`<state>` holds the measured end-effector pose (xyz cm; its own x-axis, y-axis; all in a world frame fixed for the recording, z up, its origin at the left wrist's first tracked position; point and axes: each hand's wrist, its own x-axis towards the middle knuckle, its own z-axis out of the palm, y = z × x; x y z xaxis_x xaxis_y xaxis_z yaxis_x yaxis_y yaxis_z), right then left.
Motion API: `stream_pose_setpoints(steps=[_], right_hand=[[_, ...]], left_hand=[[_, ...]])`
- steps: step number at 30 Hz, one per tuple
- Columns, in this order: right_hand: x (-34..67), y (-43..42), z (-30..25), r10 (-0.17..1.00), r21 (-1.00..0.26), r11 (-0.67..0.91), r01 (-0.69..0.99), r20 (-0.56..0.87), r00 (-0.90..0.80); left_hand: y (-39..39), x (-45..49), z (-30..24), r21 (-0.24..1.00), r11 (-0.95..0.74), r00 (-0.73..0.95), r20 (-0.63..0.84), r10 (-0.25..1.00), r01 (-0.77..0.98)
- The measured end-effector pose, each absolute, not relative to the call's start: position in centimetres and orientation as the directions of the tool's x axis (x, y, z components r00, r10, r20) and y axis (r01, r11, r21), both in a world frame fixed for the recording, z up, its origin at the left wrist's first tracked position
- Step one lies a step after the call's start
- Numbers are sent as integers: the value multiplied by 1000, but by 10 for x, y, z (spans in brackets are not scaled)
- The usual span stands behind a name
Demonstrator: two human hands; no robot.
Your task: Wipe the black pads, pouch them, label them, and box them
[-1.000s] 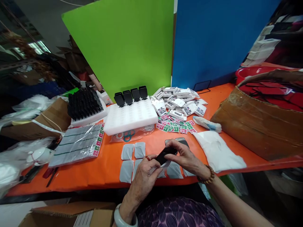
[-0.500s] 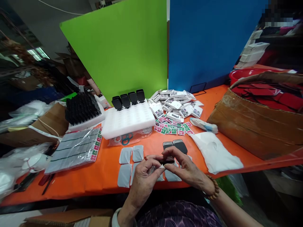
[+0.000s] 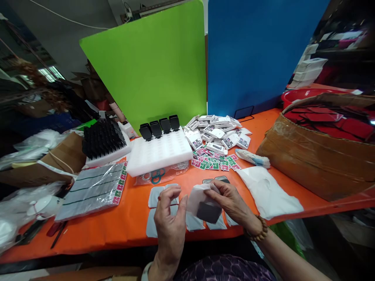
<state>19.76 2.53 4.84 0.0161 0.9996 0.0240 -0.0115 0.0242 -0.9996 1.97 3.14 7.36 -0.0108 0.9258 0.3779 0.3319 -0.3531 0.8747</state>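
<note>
In my right hand (image 3: 234,201), pinched at its upper edge, hangs a thin whitish sleeve (image 3: 193,198). A dark flat rounded rectangular piece (image 3: 209,212) shows through its lower part. My left hand (image 3: 170,218) is just left of the sleeve, thumb and fingers apart, holding nothing. Under and around both hands, several greyish wrapped flat pieces (image 3: 195,223) lie in rows on the orange table cover (image 3: 134,222). Behind my right hand lie two dark flat pieces (image 3: 222,179), partly hidden by it and the sleeve.
A white foam block (image 3: 159,152) holds black paddle-shaped parts (image 3: 155,128). Behind are small white boxes (image 3: 216,132) and coloured cards (image 3: 211,160). A white bag (image 3: 269,193) and a cardboard box (image 3: 310,164) stand right; a plastic-wrapped grey pack (image 3: 93,187) lies left.
My left hand has let go and moved left, its fingers opening. The dark piece, earlier between both hands, now hangs inside the sleeve from my right hand. The view has shifted slightly.
</note>
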Motion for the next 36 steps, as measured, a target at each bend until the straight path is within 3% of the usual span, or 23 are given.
stream_pose_setpoints(steps=[3, 6, 10, 12, 15, 17, 18, 20, 23, 26, 28, 33, 36], right_hand=[[197, 27, 45, 999, -993, -16, -115, -21, 42], [192, 26, 42, 997, -970, -79, -230, -77, -17], [183, 27, 35, 989, -945, -148, -292, -134, -69], [182, 27, 35, 997, -983, -68, -172, -73, 19], [188, 21, 45, 930, -957, 192, 217, 249, 272], [194, 13, 56, 874, -865, 310, 393, 423, 241], [196, 8, 60, 883, -842, 346, 414, 441, 158], [196, 0, 63, 933, -862, 348, 370, 356, -49], [190, -4, 49, 976, -972, 148, 182, 113, -188], [179, -3, 26, 979, -989, -78, -126, -52, -199], [170, -2, 14, 980, -959, -132, -252, -89, -175], [152, 13, 0, 979, -915, -204, -347, -179, -102], [149, 35, -6, 978, -936, -208, -285, -201, -57]], left_hand=[[17, 21, 62, 873, -300, -7, 327, 945, 385], [6, 27, 55, 915, -105, 75, 82, 994, 391], [7, 30, 44, 977, 105, 195, -141, 971, 186], [10, 27, 39, 979, 190, 274, -204, 940, 77], [14, 22, 34, 958, 286, 303, -276, 912, 10], [15, 21, 35, 946, 323, 322, -307, 895, 6], [15, 20, 36, 943, 333, 337, -316, 887, 7], [15, 20, 39, 947, 321, 354, -300, 886, -1], [15, 19, 44, 975, 223, 261, -210, 942, -20], [17, 16, 44, 982, 184, 173, -176, 969, -32], [20, 13, 40, 974, 219, 182, -206, 962, -53], [34, 12, 10, 920, 339, 110, -323, 940, -198], [45, 12, -12, 877, 378, 48, -382, 923, -297]])
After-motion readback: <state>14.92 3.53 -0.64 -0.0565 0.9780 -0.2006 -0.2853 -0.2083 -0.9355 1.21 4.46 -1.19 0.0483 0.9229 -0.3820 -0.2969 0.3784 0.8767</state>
